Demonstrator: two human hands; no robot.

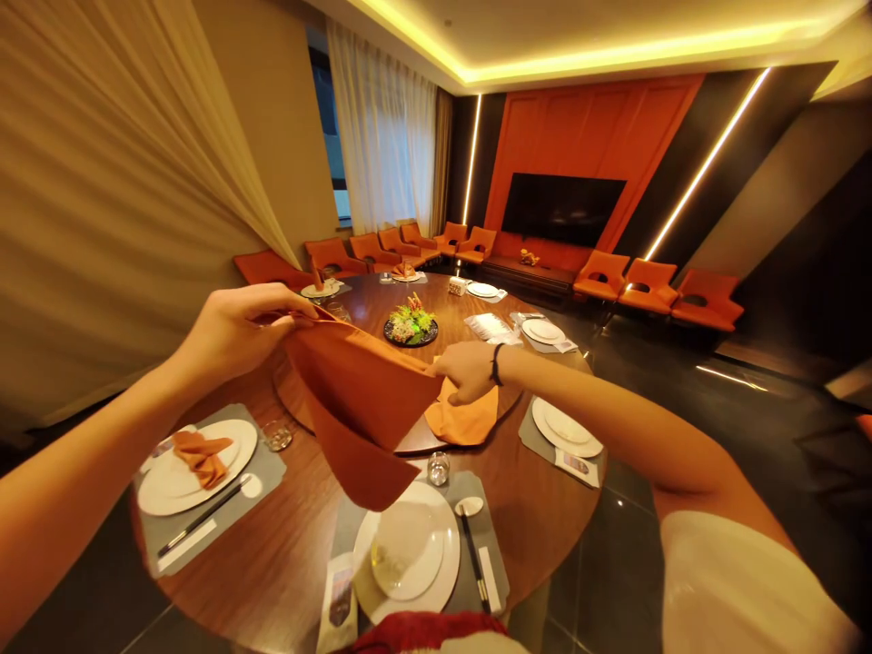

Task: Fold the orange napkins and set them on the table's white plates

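Observation:
An orange cloth napkin [361, 409] hangs in the air between my hands, its lower folds sagging over the place setting in front of me. My left hand [252, 318] pinches one upper corner. At the other upper corner, my right hand [467, 371] is closed on the cloth, with a dark band around the wrist. Just below the napkin sits a stack of white plates [415, 554] on a grey placemat [490, 522]. Another orange cloth [463, 418] lies on the turntable behind my right hand.
Chopsticks [475, 563] and a small glass [439, 469] stand by the near plates. To the left, a folded napkin [203, 459] rests on plates. A flower centrepiece [411, 322] occupies the turntable. Wrapped white packs [494, 329] lie farther right. Orange chairs [650, 283] line the walls.

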